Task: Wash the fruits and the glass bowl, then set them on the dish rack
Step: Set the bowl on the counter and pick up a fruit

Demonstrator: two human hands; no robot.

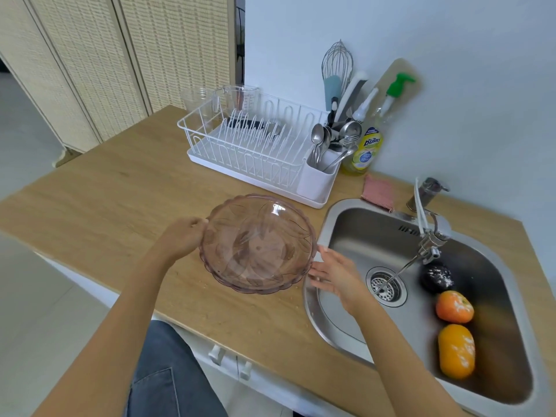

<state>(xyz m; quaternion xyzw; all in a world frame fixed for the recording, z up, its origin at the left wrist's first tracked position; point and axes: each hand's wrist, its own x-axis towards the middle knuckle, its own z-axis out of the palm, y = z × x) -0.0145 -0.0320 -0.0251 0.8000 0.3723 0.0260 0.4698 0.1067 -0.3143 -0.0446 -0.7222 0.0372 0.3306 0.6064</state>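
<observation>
left hand (183,236) fingers curl on the rim of the pink glass bowl (258,243); right hand (334,275) fingers lie straight against its opposite edge, holding it above the counter (105,206). three fruits (454,307) sit in the sink (340,329), apparently unrinsed; dish rack (249,145) awaits everything.

single head-worn wide-angle view, looking forward and down, close over counter (120,191) and sink (376,230)

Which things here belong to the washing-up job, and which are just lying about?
Job: glass bowl between left hand and right hand; three fruits in sink; dish rack.
Lying about: soap bottle, pink cloth, whisk.
</observation>
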